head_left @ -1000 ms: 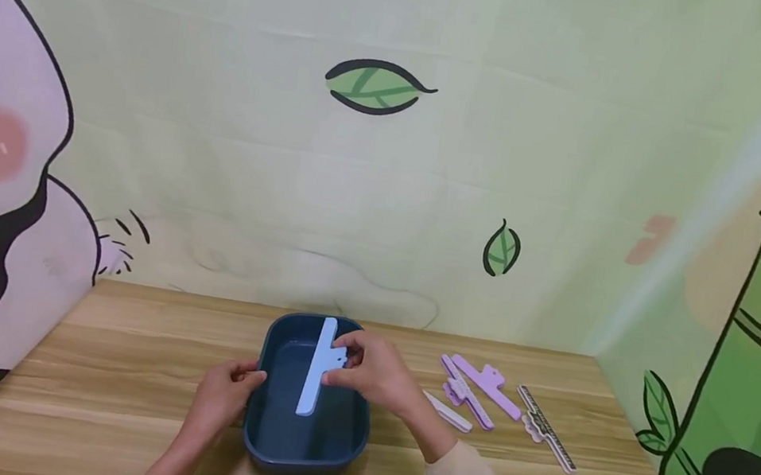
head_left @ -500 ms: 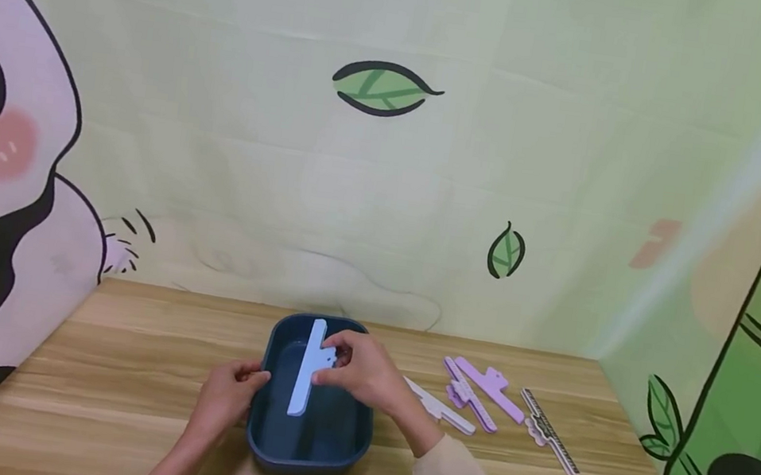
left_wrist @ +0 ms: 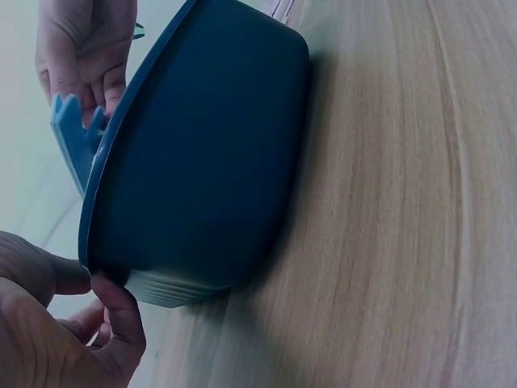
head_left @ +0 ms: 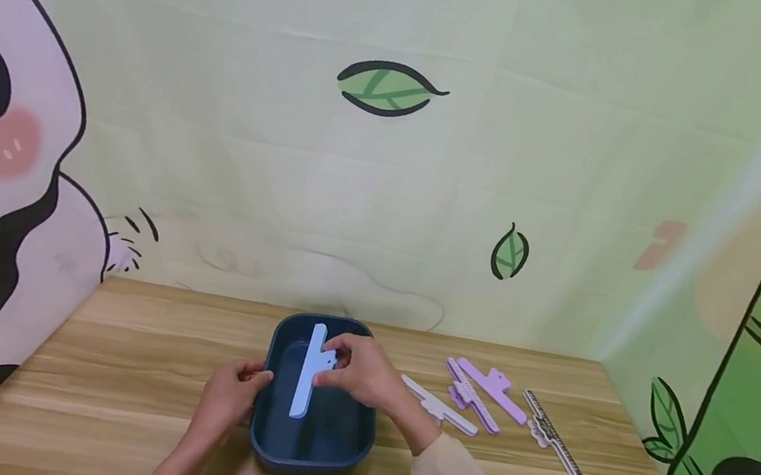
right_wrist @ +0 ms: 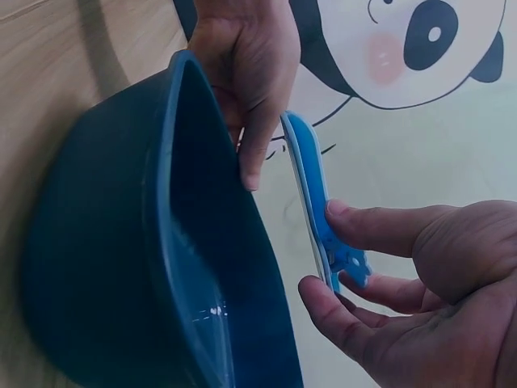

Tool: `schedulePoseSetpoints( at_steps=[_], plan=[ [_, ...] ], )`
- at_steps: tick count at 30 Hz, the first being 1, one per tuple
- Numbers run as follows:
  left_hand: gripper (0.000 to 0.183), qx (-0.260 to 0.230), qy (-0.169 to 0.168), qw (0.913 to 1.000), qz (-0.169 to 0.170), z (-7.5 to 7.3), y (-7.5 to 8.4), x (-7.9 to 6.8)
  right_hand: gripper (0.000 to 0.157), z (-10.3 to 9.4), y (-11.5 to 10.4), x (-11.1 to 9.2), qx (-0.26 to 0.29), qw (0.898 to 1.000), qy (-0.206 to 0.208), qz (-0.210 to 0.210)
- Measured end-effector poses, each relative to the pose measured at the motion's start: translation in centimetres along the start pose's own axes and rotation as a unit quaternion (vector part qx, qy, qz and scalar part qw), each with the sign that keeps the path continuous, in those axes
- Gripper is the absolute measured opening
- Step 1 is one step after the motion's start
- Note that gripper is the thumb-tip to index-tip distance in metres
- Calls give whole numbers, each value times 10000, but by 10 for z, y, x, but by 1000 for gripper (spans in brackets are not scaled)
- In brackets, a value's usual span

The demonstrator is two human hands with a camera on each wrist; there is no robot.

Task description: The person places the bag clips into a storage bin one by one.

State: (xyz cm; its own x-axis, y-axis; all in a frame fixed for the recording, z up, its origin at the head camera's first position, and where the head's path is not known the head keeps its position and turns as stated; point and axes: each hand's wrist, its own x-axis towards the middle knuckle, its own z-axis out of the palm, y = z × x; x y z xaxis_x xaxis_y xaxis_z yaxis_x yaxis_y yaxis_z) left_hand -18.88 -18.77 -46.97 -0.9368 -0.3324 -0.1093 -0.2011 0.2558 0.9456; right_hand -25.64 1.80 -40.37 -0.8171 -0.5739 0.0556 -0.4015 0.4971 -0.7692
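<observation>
A long light-blue sealing clip [head_left: 308, 372] is held over the dark blue plastic basin [head_left: 307, 467] by my right hand [head_left: 363, 370]. In the right wrist view, thumb and fingers pinch the clip [right_wrist: 307, 178] near its handle, level with the basin's rim [right_wrist: 166, 202] and apart from it. My left hand [head_left: 228, 398] grips the basin's left rim, thumb at the edge. The left wrist view shows that hand [left_wrist: 60, 331] pinching the rim, its fingers against the outer wall [left_wrist: 194, 145]. Inside the basin I see only its bare floor in the head view.
Right of the basin lie a white clip [head_left: 439, 406], a patterned purple clip [head_left: 473, 394], a plain purple clip [head_left: 492, 389] and a black-and-white clip [head_left: 552, 435]. All rest on the wooden table [head_left: 142, 350]. A printed cloth [head_left: 257, 133] hangs behind.
The right hand has shifted slightly left with the light-blue clip, uncovering more of the white clip. The left hand keeps its grip on the rim. The head view has turned slightly.
</observation>
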Motion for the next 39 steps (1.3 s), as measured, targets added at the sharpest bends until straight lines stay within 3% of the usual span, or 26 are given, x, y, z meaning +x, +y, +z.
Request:
schedulePoseSetpoints(
  at_steps=[6, 21, 31, 39],
  plan=[
    [38, 79, -32, 9999, -96, 0, 0, 1, 43, 8, 5, 5, -200, 9996, -132, 122],
    [37, -125, -148, 9997, -128, -2, 0, 0, 40, 35, 12, 16, -865, 9953, -430, -57],
    [36, -180, -98, 9998, 28, -2, -1, -1, 39, 49, 13, 25, -1098, 9924, -558, 29],
    [37, -111, -158, 9998, -89, -3, -1, -1, 43, 57, 13, 30, -1187, 9908, -649, 91]
  ],
)
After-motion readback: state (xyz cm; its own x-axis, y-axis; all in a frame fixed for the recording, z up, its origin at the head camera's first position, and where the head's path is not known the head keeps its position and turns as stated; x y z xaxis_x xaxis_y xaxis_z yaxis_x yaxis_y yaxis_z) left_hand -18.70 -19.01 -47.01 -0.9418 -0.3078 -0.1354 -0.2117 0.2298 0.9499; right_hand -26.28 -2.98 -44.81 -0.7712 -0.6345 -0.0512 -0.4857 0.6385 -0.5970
